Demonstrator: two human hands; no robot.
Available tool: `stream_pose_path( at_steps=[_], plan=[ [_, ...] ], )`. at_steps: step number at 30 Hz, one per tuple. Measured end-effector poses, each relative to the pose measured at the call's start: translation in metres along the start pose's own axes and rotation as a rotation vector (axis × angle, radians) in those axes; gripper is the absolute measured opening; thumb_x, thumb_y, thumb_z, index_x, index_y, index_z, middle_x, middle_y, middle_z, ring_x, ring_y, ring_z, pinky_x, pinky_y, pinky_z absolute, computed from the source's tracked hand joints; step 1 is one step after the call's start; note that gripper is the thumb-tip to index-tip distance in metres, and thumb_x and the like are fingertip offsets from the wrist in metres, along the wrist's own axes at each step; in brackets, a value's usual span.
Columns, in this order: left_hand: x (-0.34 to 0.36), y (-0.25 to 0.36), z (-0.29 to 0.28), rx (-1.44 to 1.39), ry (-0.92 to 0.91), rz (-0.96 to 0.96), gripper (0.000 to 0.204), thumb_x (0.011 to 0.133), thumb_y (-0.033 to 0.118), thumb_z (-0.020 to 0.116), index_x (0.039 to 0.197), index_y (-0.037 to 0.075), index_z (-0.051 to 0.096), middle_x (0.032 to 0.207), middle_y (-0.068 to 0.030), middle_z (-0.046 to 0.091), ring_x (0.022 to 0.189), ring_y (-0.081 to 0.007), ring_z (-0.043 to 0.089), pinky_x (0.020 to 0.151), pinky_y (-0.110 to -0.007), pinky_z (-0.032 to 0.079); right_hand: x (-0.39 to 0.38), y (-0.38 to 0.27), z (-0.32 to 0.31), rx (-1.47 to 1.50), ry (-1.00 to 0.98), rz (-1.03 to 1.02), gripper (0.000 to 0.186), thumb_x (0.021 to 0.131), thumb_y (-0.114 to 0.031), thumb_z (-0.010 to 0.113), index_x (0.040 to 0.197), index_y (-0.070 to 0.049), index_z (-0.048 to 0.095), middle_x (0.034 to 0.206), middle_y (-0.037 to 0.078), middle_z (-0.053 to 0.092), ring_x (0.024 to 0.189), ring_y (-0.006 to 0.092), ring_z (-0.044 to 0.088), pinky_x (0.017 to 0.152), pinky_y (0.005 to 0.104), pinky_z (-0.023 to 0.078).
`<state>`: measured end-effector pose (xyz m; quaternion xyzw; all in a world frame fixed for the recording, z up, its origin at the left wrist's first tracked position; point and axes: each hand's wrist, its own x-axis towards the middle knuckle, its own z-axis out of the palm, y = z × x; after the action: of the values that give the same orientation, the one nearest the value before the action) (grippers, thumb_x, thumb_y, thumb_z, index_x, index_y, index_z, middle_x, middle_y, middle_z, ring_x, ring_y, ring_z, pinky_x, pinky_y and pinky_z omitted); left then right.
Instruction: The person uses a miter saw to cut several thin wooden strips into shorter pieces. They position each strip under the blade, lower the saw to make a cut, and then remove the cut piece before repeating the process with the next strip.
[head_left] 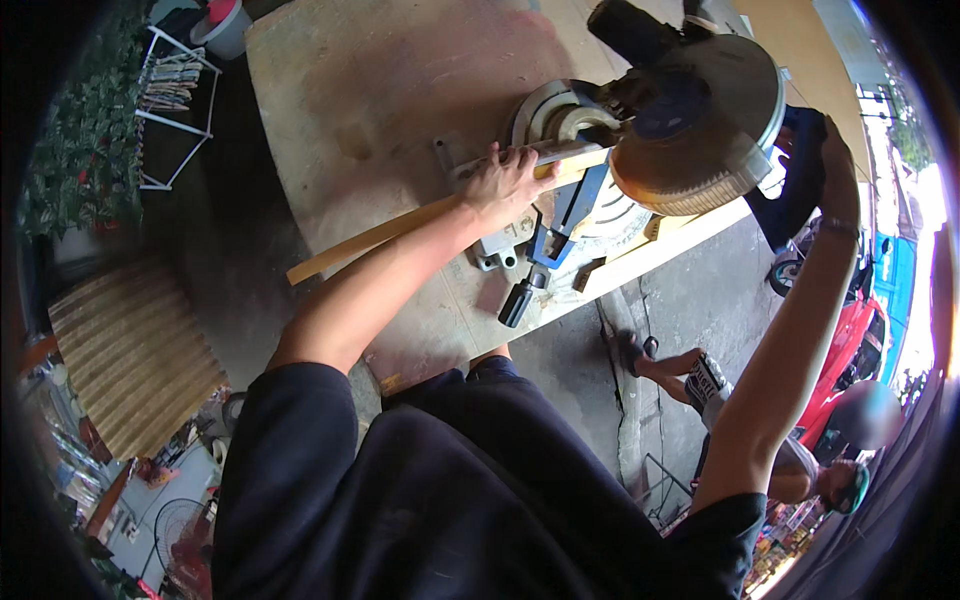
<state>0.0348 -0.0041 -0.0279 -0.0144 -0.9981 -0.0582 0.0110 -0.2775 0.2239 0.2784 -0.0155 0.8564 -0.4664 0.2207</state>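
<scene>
A miter saw (690, 130) with a round blade guard stands on the wooden worktable, its head raised over the turntable base. Against its fence lies a long, narrow wooden strip (375, 238), which runs out to the left past the table edge. My left hand (505, 188) presses on the strip and fence, with its fingers curled over them to the left of the blade guard. At the far right, my right hand (838, 170) is wrapped around the dark saw handle (785, 205); the handle partly hides its fingers. A black knob (516, 303) juts from the saw's base toward me.
The worktable (350, 100) has its near edge close to my body. Small wood offcuts (590, 275) lie by the base. Right of me sits a person (800, 470) near a red vehicle (850, 350). Corrugated sheeting (135, 350) and a white rack (180, 115) stand left.
</scene>
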Motion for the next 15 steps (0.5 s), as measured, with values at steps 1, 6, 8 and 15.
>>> stream_pose_path(
  at_steps=[1, 6, 8, 15],
  plan=[
    [-0.001, -0.001, -0.003, 0.01, -0.067, -0.016, 0.065, 0.1, 0.015, 0.05, 0.16, 0.026, 0.026, 0.141, -0.0259, 0.046, 0.128, -0.0391, 0.054, 0.107, -0.066, 0.042, -0.007, 0.002, 0.003, 0.014, 0.003, -0.011, 0.063, 0.106, -0.053, 0.036, 0.131, 0.002, 0.056, 0.113, 0.021, 0.072, 0.1, 0.0288, 0.073, 0.085, 0.0404, 0.059],
    [-0.004, 0.01, 0.012, 0.117, -0.008, -0.081, 0.076, 0.098, 0.013, 0.051, 0.162, 0.028, 0.013, 0.136, -0.025, 0.044, 0.121, -0.0384, 0.053, 0.1, -0.059, 0.047, -0.016, 0.025, -0.024, 0.035, -0.135, -0.301, 0.058, 0.105, -0.05, 0.047, 0.133, 0.0, 0.058, 0.114, 0.015, 0.071, 0.099, 0.025, 0.071, 0.091, 0.0376, 0.058],
    [-0.003, 0.011, 0.015, 0.05, 0.095, -0.051, 0.072, 0.099, 0.013, 0.048, 0.162, 0.026, 0.016, 0.132, -0.0236, 0.046, 0.116, -0.0367, 0.054, 0.091, -0.053, 0.047, -0.024, 0.04, -0.028, 0.026, -0.078, -0.345, 0.057, 0.105, -0.049, 0.05, 0.131, 0.001, 0.06, 0.109, 0.012, 0.072, 0.096, 0.0214, 0.071, 0.089, 0.0341, 0.058],
    [-0.007, 0.007, 0.008, 0.179, 0.169, -0.07, 0.055, 0.103, 0.026, 0.039, 0.157, 0.019, 0.029, 0.12, -0.0164, 0.052, 0.103, -0.0284, 0.056, 0.08, -0.043, 0.047, -0.071, 0.031, 0.039, 0.075, 0.333, -0.105, 0.053, 0.107, -0.049, 0.044, 0.101, -0.001, 0.066, 0.077, 0.007, 0.066, 0.064, 0.0172, 0.062, 0.065, 0.0298, 0.054]
  ],
)
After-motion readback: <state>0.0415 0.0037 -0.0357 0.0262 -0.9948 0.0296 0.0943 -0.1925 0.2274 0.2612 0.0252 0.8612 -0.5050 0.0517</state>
